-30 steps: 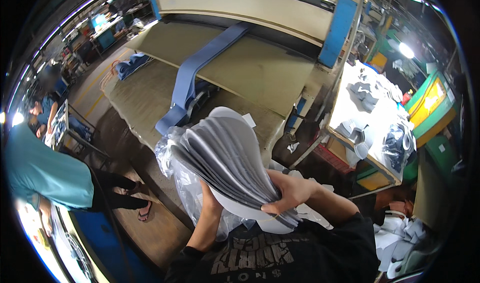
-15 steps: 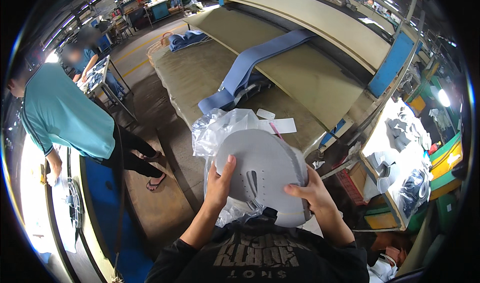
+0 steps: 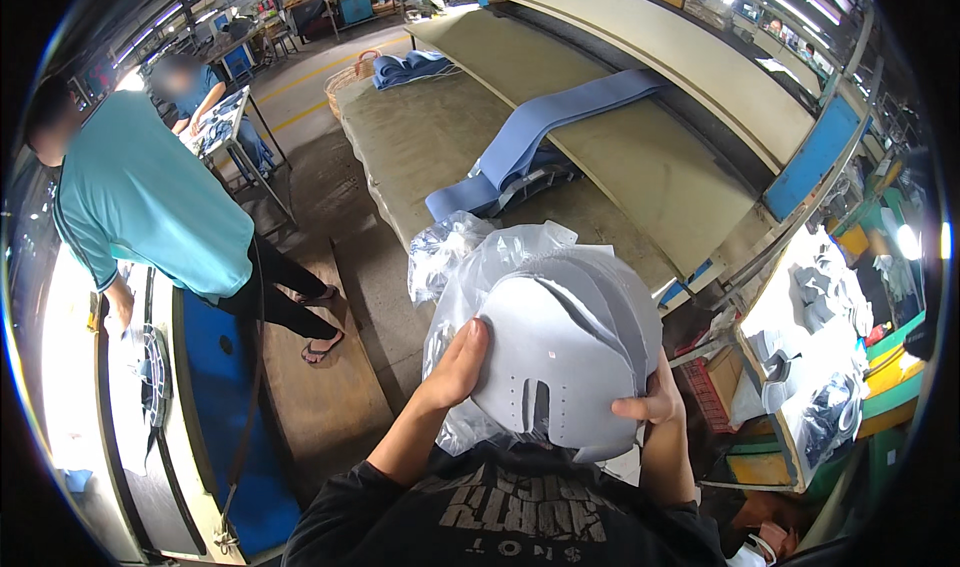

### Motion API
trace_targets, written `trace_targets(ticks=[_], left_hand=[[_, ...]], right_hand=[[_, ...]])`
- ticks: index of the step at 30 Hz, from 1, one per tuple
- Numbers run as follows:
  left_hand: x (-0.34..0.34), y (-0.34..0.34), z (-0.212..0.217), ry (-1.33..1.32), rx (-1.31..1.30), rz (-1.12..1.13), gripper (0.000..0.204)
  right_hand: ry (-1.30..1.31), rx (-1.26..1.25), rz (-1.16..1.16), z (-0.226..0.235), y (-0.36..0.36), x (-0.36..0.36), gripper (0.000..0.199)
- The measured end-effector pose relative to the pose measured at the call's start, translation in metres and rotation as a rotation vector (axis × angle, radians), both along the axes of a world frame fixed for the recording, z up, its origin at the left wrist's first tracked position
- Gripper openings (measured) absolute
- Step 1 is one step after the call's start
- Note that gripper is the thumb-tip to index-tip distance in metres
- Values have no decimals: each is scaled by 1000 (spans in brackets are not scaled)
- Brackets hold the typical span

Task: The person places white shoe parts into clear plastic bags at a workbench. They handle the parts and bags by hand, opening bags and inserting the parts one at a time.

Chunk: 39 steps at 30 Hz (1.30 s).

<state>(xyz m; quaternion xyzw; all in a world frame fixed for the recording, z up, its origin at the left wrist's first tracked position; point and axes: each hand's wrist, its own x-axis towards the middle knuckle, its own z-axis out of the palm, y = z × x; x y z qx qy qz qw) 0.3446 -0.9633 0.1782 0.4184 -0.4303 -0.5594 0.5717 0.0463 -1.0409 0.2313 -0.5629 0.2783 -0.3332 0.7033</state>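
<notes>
Close in front of my chest is a stack of grey shoe-upper pieces, rounded, with a slot between rows of small punched holes. My left hand is closed on its left edge, thumb lying on the top face. On the right edge, my right hand grips with its thumb over the front; its other fingers are mostly hidden behind. The upper layers fan apart at the far side, leaving a gap. Crumpled clear plastic lies just behind and to the left of the stack.
A wide worktable carries a long blue strip coming from a machine. At right, a bin holds grey pieces beside a red crate. A co-worker in a teal shirt stands left; another person works beyond.
The grey stack has turned and tilted in my hands, and its far layers now spread apart. Both hands keep hold of it. My view has shifted slightly left.
</notes>
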Motion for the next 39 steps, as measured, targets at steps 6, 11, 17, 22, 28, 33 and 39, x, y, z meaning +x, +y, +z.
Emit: trace_targets(ticks=[6,11,17,22,28,33,39], left_hand=[[0,0,6,399,-14,-133,94],[-17,-15,15,352,112,-123,95],[-40,-63,-11,-489,22,109,66],[-56,-77,0,-959,-261,344,39],[-22,-58,18,-1217,-602,-144,32],[7,-59,-8,-1588,-343,-130,58],[40,-139,31,-1138,-505,341,36]], right_hand=[[-150,-82,-134,-50,13,13,106],[-381,265,145,-106,2,23,101],[-833,449,311,-156,11,26,87],[-972,408,-24,-163,6,19,77],[-731,440,-203,-113,1,1,115],[-720,390,-20,-69,-5,-23,104],[-633,306,-159,-98,-37,-52,79]])
